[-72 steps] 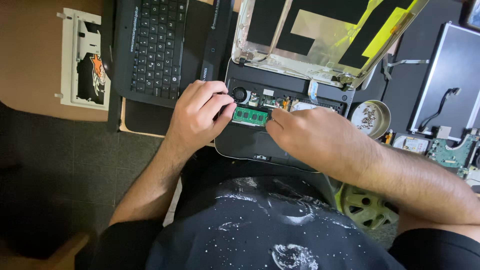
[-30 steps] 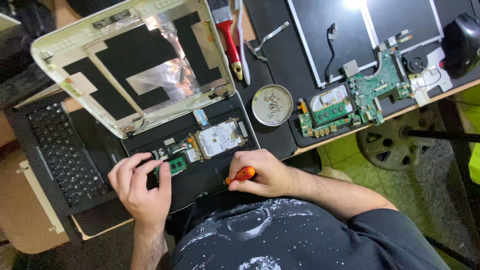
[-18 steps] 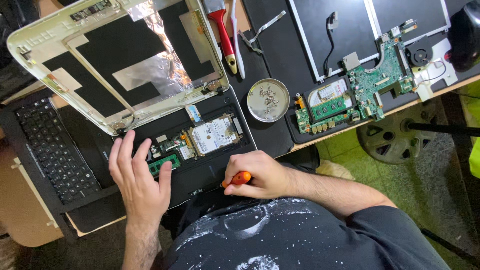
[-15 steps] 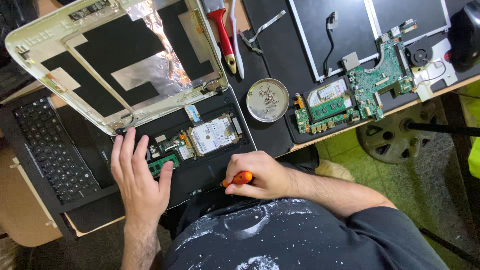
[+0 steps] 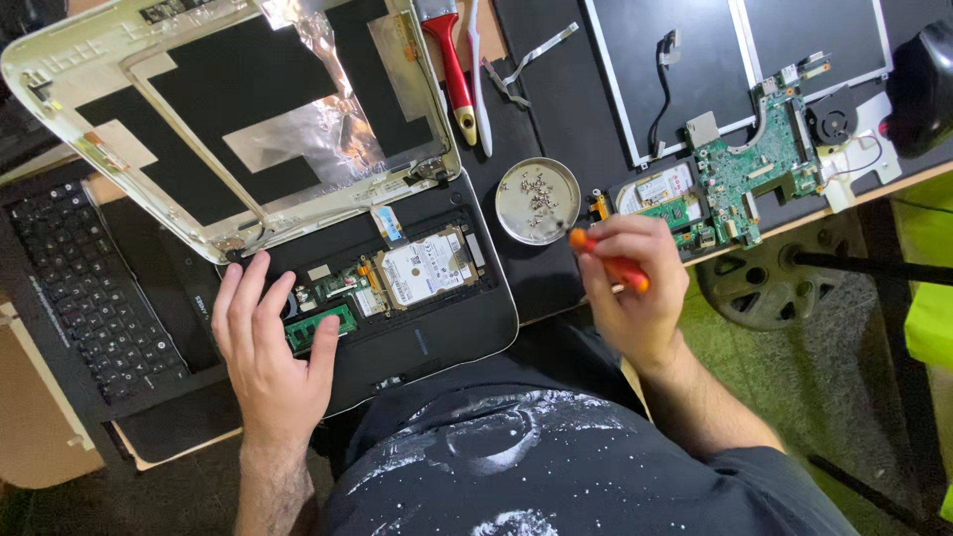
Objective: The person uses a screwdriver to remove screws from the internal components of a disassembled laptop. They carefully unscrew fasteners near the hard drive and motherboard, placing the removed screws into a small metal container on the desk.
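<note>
Left hand (image 5: 266, 347): flat and released, palm down on the black base of the opened laptop (image 5: 437, 333), fingers spread beside the green memory module (image 5: 320, 329); unchanged in place from a moment ago. Right hand (image 5: 633, 288): clenched around an orange-handled screwdriver (image 5: 608, 261); it has lifted off the laptop's front edge, where it was half a second ago, and now hangs in the air off the bench edge, just below the round metal dish of screws (image 5: 537, 201). The move suggests a screw being carried to the dish or a fresh grip on the tool; none is visible at the tip. Inside the laptop: silver hard drive (image 5: 425, 268), exposed. Lid frame (image 5: 213, 119) tilted up behind, foil-patched. Further out: black keyboard (image 5: 84, 288) at left, red-handled tool (image 5: 449, 60), green circuit board (image 5: 754, 174), two flat display panels (image 5: 695, 50) on the bench (image 5: 556, 99).
</note>
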